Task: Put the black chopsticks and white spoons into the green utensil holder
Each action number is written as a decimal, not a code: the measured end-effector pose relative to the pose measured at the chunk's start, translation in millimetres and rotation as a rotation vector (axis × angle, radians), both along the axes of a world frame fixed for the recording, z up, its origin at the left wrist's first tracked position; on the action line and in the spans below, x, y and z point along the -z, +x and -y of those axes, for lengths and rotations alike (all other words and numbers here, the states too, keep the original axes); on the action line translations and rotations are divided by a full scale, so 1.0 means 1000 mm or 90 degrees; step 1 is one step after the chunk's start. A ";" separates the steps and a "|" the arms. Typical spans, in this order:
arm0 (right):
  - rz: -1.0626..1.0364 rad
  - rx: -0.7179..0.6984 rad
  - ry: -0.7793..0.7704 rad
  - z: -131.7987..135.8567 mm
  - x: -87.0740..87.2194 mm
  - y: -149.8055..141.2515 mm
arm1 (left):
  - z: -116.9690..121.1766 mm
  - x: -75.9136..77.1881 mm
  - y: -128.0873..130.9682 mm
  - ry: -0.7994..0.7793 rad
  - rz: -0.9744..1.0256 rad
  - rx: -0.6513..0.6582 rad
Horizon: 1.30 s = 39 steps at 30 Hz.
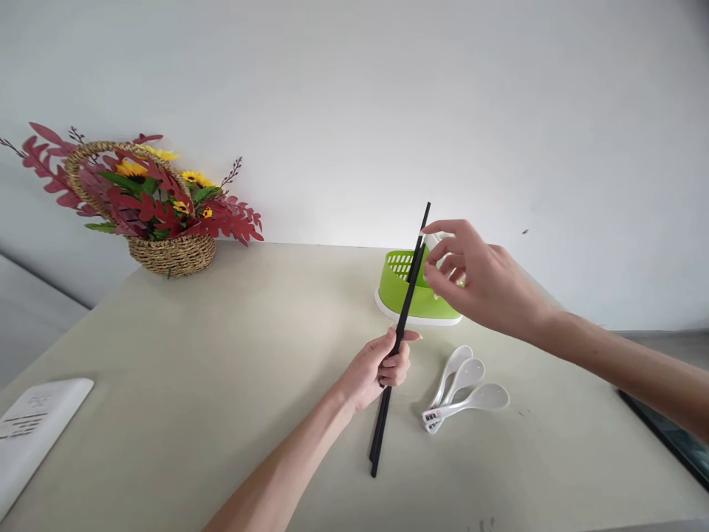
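My left hand [382, 368] is closed around the middle of a bundle of long black chopsticks [407, 295], held tilted with the lower ends near the table. My right hand [470, 277] hovers at the upper ends of the chopsticks, fingers curled and lightly pinching near their tips. Just behind the hands stands a green slotted utensil holder [397, 290] on a white base. Three white spoons [462, 390] lie on the table to the right of my left hand.
A woven basket of artificial sunflowers and red leaves [166, 214] stands at the back left by the wall. A white flat device [33, 425] lies at the left edge. A dark flat object [673, 440] sits at the right edge of the beige table [221, 369].
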State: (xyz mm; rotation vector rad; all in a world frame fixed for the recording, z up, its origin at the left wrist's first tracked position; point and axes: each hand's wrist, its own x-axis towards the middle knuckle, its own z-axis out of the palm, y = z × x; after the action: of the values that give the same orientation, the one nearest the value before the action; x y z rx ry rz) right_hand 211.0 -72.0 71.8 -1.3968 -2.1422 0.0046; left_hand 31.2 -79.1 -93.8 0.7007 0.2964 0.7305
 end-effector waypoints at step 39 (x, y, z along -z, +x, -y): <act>-0.263 0.031 -0.100 -0.003 -0.030 -0.009 | -0.004 0.008 0.001 -0.028 -0.007 -0.077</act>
State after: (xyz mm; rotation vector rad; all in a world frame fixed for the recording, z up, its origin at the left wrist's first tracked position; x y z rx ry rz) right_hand 202.4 -68.5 101.7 -1.3936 -1.7936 0.4152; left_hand 32.6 -74.9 -101.5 0.6501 0.3661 0.8328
